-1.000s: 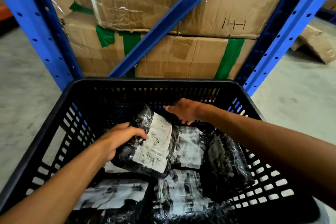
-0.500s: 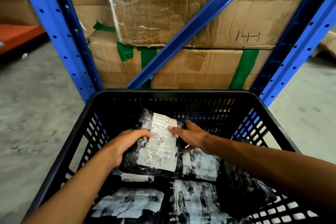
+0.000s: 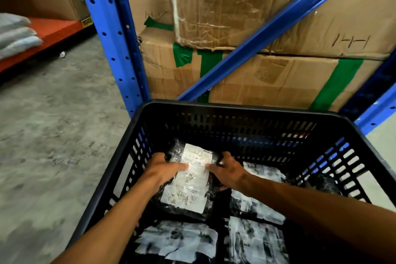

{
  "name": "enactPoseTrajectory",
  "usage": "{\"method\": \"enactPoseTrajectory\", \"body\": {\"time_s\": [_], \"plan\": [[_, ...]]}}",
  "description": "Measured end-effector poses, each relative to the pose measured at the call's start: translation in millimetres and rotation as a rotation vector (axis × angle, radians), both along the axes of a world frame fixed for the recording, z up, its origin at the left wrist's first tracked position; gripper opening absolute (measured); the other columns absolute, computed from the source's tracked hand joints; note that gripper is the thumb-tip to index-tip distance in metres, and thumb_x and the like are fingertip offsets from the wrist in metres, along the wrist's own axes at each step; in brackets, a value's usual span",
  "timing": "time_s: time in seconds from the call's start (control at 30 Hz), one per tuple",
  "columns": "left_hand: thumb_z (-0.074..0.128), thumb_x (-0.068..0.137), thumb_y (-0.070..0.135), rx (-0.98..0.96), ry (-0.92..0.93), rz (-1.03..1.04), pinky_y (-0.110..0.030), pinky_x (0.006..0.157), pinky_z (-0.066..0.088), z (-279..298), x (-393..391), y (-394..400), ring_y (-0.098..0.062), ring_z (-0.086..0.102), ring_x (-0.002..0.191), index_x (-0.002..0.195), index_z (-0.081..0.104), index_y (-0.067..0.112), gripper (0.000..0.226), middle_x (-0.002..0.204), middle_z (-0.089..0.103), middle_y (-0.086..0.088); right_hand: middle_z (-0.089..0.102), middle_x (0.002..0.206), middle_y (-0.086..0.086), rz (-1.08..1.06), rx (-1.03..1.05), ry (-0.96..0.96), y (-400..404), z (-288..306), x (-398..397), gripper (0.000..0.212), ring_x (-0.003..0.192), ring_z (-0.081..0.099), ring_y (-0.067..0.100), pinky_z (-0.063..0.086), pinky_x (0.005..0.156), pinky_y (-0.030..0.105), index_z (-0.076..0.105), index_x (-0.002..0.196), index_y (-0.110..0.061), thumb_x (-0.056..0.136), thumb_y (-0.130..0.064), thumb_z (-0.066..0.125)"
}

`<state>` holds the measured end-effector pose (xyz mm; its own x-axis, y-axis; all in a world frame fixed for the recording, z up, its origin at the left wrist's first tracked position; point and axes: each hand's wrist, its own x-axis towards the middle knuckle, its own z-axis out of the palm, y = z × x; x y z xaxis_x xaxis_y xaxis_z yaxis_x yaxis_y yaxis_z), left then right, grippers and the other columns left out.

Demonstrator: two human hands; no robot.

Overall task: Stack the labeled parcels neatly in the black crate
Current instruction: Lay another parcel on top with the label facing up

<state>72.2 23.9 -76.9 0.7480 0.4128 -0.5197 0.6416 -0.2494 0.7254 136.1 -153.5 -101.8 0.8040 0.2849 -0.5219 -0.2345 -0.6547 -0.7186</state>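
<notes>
A black slotted crate (image 3: 235,111) fills the lower middle of the head view. Inside, a black plastic-wrapped parcel (image 3: 188,186) with a white label lies against the far left corner, on top of other parcels. My left hand (image 3: 162,171) grips its left edge and my right hand (image 3: 227,172) grips its right edge, thumbs on the label. Labeled parcels lie flat below: one at the near left (image 3: 177,242), one at the near right (image 3: 255,240), one behind it (image 3: 261,191). A dark parcel (image 3: 321,182) leans at the right wall.
A blue rack upright (image 3: 111,34) and a diagonal brace (image 3: 267,32) stand just behind the crate, with taped cardboard boxes (image 3: 267,79) stacked behind them. Grey concrete floor (image 3: 53,135) spreads to the left. An orange shelf (image 3: 53,32) holds folded grey bundles (image 3: 15,36).
My right hand came from the crate's far wall onto the parcel's right edge. Both hands have moved the labeled parcel toward the far left corner and laid it flatter. The camera shifted left.
</notes>
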Motion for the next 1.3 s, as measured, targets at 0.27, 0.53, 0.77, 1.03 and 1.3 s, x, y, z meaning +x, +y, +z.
{"method": "enactPoseTrajectory", "body": {"time_s": [0.27, 0.53, 0.77, 1.03, 1.3], "plan": [[0.089, 0.052, 0.038, 0.359, -0.228, -0.758, -0.032, 0.094, 0.05, 44, 27, -26, -0.013, 0.057, 0.11, 0.126, 0.057, 0.029, 0.081, 0.123, 0.061, 0.004, 0.054, 0.132, -0.003, 0.559, -0.066, -0.203, -32, 81, 16, 0.092, 0.117, 0.054, 0.013, 0.043, 0.098, 0.025, 0.03, 0.144, -0.023, 0.069, -0.025, 0.082], [0.077, 0.068, 0.037, 0.254, -0.255, -0.341, -0.033, 0.094, 0.046, 47, 29, -53, -0.025, 0.054, 0.115, 0.122, 0.05, 0.022, 0.063, 0.129, 0.055, -0.004, 0.076, 0.084, -0.005, 0.451, -0.139, -0.169, -68, 91, 32, 0.027, 0.085, 0.067, 0.015, 0.05, 0.069, 0.024, 0.074, 0.088, -0.021, 0.066, -0.035, 0.082], [0.059, 0.08, 0.06, -0.197, 0.239, -0.141, -0.048, 0.084, 0.052, 30, 7, -62, -0.041, 0.059, 0.112, 0.14, 0.037, 0.015, 0.078, 0.147, 0.042, -0.019, 0.076, 0.09, 0.016, -0.056, 0.18, 0.176, -82, 50, 6, 0.057, 0.072, 0.072, 0.02, 0.06, 0.059, 0.032, 0.067, 0.107, 0.002, 0.072, -0.043, 0.073], [0.077, 0.073, 0.036, 0.299, -0.054, -0.034, -0.027, 0.082, 0.044, 19, 12, -15, -0.027, 0.056, 0.113, 0.124, 0.052, 0.014, 0.061, 0.13, 0.056, -0.009, 0.066, 0.094, 0.011, 0.032, 0.241, 0.303, -25, 24, -24, 0.042, 0.077, 0.069, 0.024, 0.059, 0.082, 0.046, 0.054, 0.111, -0.003, 0.092, -0.041, 0.052], [0.064, 0.085, 0.032, 0.548, 0.13, -0.309, -0.038, 0.097, 0.048, -5, 3, -19, -0.033, 0.051, 0.123, 0.148, 0.021, 0.017, 0.077, 0.144, 0.043, -0.015, 0.067, 0.104, 0.025, 0.3, -0.186, 0.128, 23, 8, -23, 0.036, 0.05, 0.057, 0.013, 0.051, 0.046, 0.019, 0.052, 0.086, -0.004, 0.097, -0.038, 0.045]]}}
